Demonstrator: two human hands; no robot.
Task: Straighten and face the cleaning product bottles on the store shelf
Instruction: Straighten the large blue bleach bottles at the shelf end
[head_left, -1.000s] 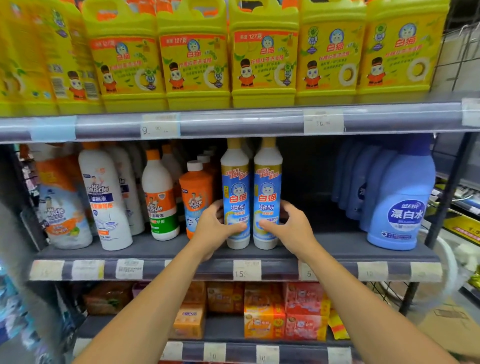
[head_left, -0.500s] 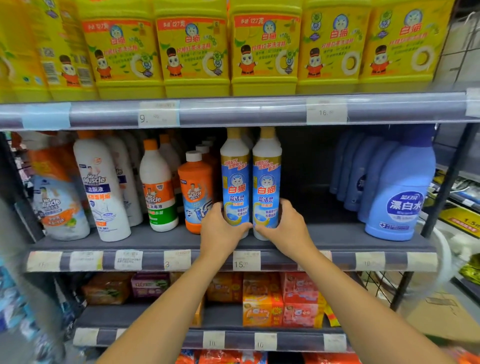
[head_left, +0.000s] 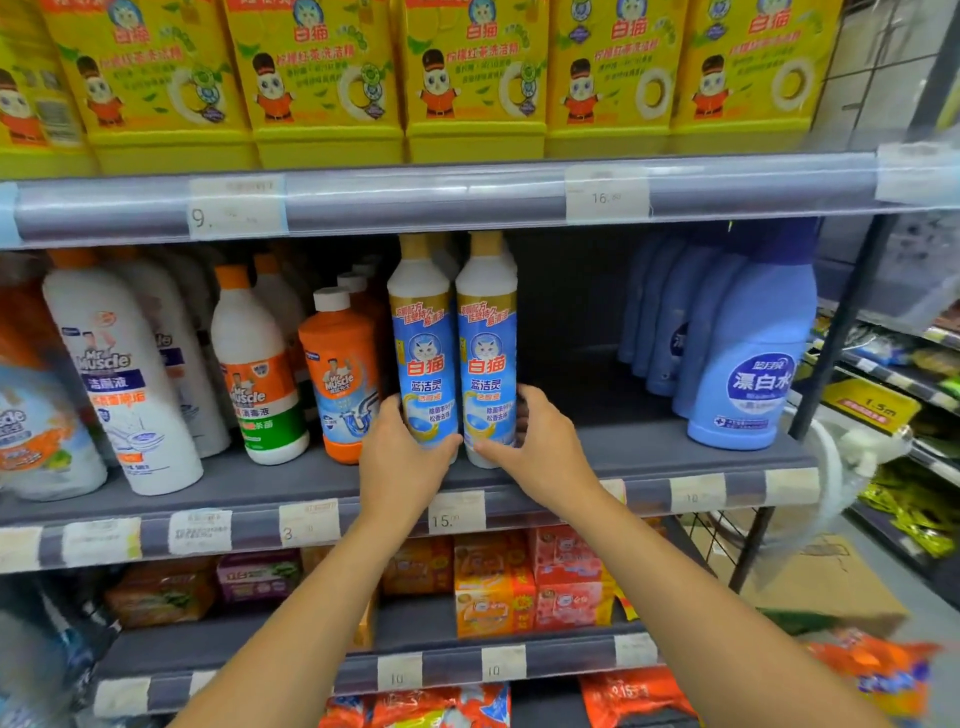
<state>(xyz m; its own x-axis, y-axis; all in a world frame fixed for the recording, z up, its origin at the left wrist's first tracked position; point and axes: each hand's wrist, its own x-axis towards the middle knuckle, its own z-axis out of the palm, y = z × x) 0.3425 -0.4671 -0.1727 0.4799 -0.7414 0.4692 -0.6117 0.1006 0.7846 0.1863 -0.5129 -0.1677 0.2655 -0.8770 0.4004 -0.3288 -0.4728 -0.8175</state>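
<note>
Two tall white bottles with blue cat labels stand upright side by side on the middle shelf (head_left: 649, 457), labels facing me. My left hand (head_left: 402, 457) wraps the base of the left bottle (head_left: 422, 332). My right hand (head_left: 535, 449) wraps the base of the right bottle (head_left: 487, 332). The two bottles touch each other, and more of the same kind stand hidden behind them.
Left of the pair stand an orange drain-cleaner bottle (head_left: 340, 374) and white Mr Muscle bottles (head_left: 254, 374). A gap separates the pair from blue bleach bottles (head_left: 753, 364) at the right. Yellow detergent jugs (head_left: 322, 78) fill the shelf above; boxed soaps (head_left: 493, 587) lie below.
Both hands have slid from the bottles' sides down around their bases, and the two bottles have come slightly forward. The camera has moved closer.
</note>
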